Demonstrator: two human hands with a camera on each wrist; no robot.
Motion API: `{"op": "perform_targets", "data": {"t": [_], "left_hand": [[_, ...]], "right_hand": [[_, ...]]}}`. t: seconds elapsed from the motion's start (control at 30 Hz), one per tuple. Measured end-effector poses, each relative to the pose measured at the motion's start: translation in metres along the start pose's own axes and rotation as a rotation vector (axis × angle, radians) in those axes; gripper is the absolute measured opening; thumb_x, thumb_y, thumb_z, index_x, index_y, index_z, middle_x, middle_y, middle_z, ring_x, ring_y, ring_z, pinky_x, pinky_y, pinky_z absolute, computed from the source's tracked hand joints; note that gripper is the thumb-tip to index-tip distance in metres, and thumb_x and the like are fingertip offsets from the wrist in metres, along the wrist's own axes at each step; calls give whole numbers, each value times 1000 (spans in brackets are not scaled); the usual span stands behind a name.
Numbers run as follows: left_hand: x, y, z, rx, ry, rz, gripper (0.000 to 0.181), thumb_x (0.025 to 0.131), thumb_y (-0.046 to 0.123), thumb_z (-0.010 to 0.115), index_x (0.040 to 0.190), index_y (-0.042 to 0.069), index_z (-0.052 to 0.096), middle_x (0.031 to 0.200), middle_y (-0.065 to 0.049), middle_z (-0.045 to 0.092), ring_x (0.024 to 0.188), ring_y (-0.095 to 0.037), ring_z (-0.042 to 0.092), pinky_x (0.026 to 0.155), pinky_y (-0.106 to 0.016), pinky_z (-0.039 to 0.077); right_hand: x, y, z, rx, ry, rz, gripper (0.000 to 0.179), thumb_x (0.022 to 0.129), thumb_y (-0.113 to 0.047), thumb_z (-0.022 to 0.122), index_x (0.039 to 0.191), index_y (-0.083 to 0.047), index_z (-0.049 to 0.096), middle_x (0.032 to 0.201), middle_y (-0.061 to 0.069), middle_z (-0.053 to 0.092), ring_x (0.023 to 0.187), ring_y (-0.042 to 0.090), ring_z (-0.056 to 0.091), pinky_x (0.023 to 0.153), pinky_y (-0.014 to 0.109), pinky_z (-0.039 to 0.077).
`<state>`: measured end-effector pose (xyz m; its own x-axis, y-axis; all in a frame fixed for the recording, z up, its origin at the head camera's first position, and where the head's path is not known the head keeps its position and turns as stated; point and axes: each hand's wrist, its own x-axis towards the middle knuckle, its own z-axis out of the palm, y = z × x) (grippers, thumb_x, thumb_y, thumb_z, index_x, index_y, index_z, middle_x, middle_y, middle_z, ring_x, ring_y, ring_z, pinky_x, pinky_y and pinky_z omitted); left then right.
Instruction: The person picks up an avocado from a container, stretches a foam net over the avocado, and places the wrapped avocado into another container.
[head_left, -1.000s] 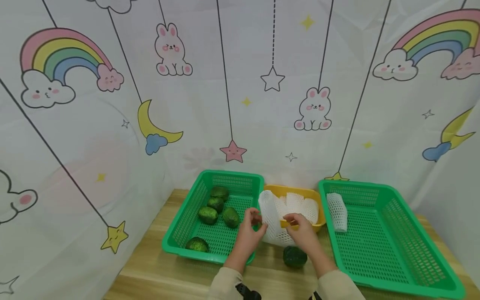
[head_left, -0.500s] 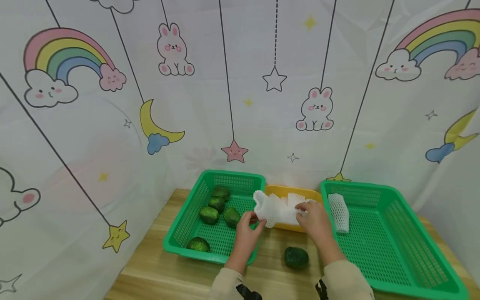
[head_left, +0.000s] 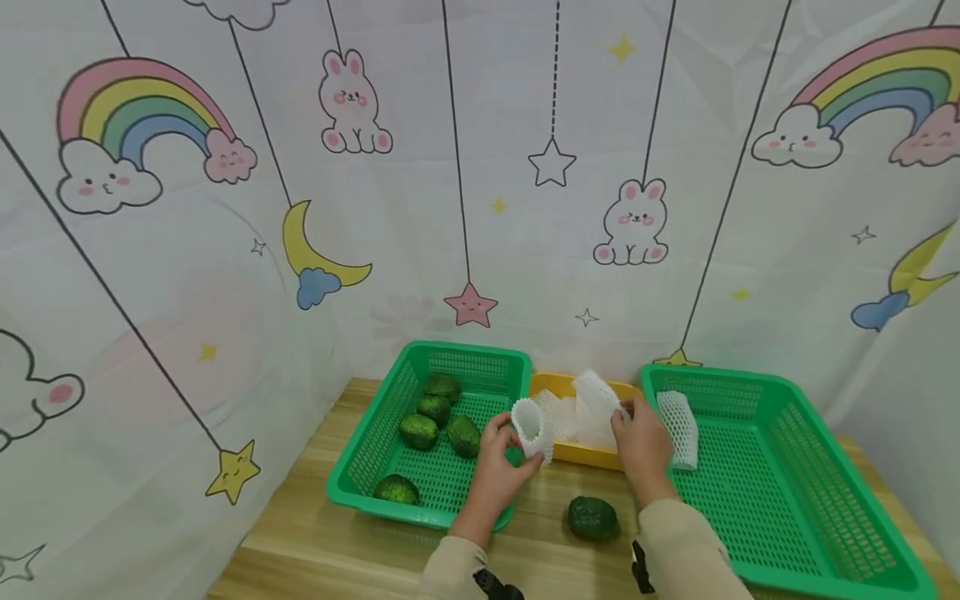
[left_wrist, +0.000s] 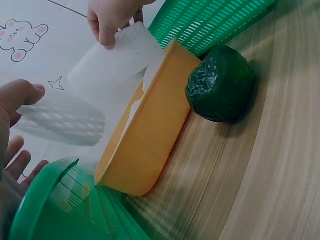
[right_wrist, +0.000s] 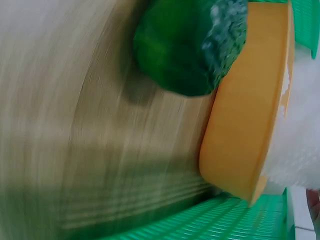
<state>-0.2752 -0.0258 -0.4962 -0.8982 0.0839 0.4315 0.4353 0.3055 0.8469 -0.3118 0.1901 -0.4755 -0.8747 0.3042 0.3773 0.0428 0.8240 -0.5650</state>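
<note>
My left hand (head_left: 498,467) pinches a white foam net sleeve (head_left: 544,433) between thumb and fingers, its round mouth facing up and outward. Beside it, over the yellow basket (head_left: 585,454), my right hand (head_left: 645,446) grips another white foam net (head_left: 596,407) by its right side. In the left wrist view this second net (left_wrist: 125,55) hangs from the right hand's fingertips, close over the basket's rim. More white foam netting (head_left: 558,415) lies in the basket. A dark green avocado (head_left: 592,518) with a shiny, wrinkled patch rests on the wooden table in front.
At left, a green basket (head_left: 352,492) holds several avocados (head_left: 417,431). Another green basket (head_left: 757,492) stands at right, with a white net-covered piece (head_left: 678,429) along its left wall. A printed curtain (head_left: 420,208) rises behind the table (head_left: 300,533).
The white netting between my hands has come apart: one sleeve stays with my left hand, while my right hand has moved right and grips another. The avocado on the table stays put.
</note>
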Motion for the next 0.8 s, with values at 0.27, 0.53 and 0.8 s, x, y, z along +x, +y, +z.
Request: {"op": "perform_targets", "data": {"t": [0.27, 0.53, 0.8], "left_hand": [[-2, 4, 0, -9, -57, -42, 37, 80, 19, 74, 90, 8, 40, 99, -10, 55, 99, -29, 53, 80, -45, 44], [2, 5, 0, -127, -97, -100, 69, 85, 22, 68, 138, 11, 26, 121, -13, 52, 105, -27, 51, 85, -43, 43], [-1, 24, -9, -168, -99, -29, 51, 92, 12, 57, 135, -3, 34, 124, -20, 40, 106, -32, 48, 86, -43, 44]], "right_hand": [[-8, -9, -11, 269, -58, -39, 36, 88, -17, 63, 118, 1, 54, 121, 21, 48, 113, 37, 44, 93, 50, 37], [-43, -6, -23, 146, -668, -103, 38, 77, 1, 65, 114, 1, 57, 114, 21, 51, 107, 40, 48, 83, 50, 43], [-62, 11, -6, 170, -620, -73, 76, 70, -6, 77, 136, -4, 41, 128, 24, 36, 118, 45, 36, 85, 56, 40]]}}
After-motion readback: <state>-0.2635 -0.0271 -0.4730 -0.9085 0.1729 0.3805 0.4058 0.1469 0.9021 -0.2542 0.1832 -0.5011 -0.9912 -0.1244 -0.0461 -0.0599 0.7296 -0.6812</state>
